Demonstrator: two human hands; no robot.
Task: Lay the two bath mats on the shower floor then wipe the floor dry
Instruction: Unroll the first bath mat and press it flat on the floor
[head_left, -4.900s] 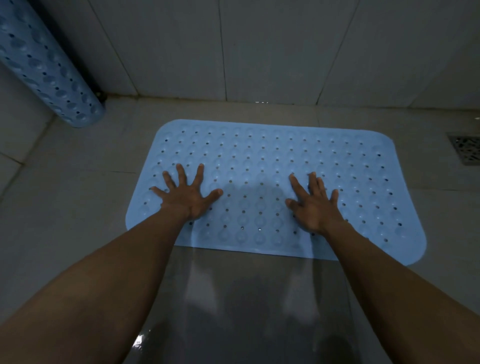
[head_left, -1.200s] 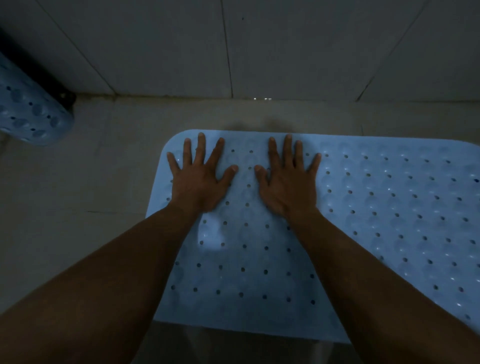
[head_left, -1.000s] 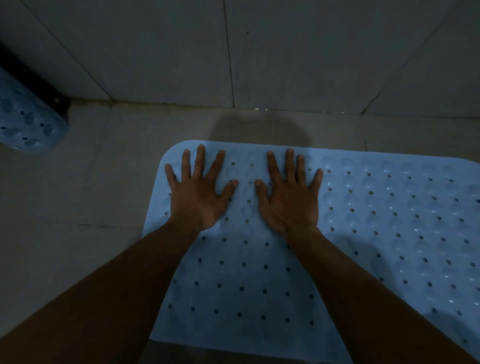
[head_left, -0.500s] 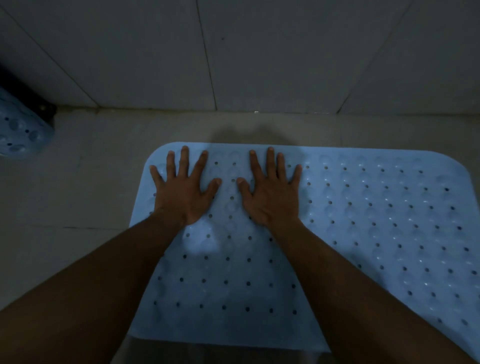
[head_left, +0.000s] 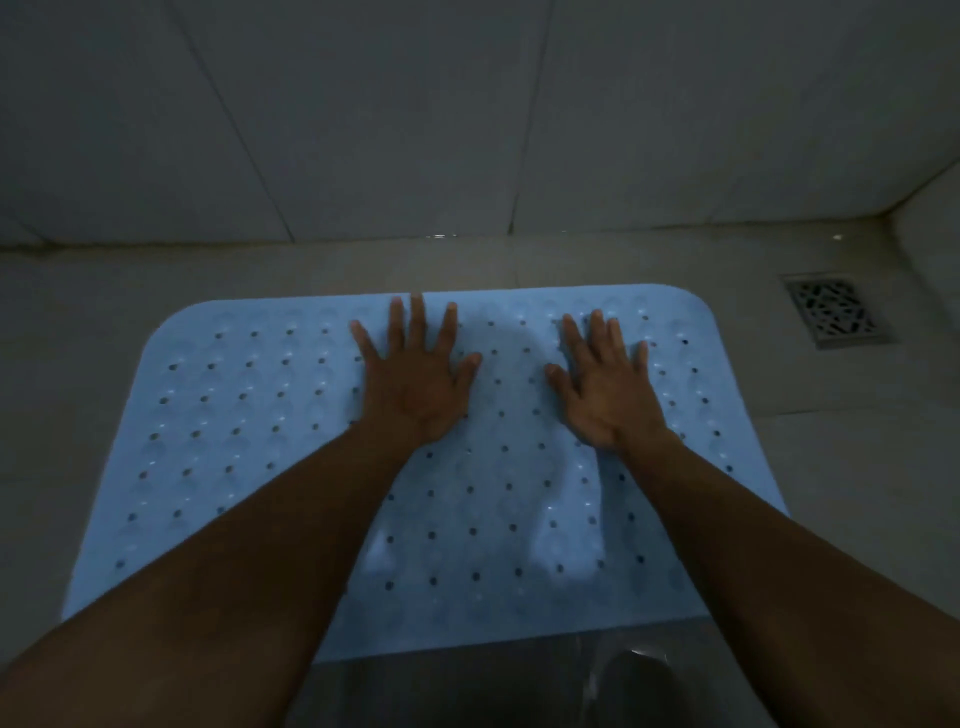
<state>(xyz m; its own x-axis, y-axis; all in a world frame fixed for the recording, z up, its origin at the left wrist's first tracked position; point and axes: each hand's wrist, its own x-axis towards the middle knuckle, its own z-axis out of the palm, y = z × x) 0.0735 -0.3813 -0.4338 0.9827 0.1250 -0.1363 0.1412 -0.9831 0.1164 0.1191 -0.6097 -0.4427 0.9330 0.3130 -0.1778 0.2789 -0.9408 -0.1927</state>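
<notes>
- Left hand (head_left: 415, 384), right hand (head_left: 608, 395) flat, fingers spread, pressing the pale blue perforated rubber bath mat (head_left: 234, 415), gripping nothing
- Looks seated, though it's dim; second mat next

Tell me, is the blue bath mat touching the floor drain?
Apart. The head view shows a strip of bare shower floor between the blue bath mat and the floor drain.
</notes>
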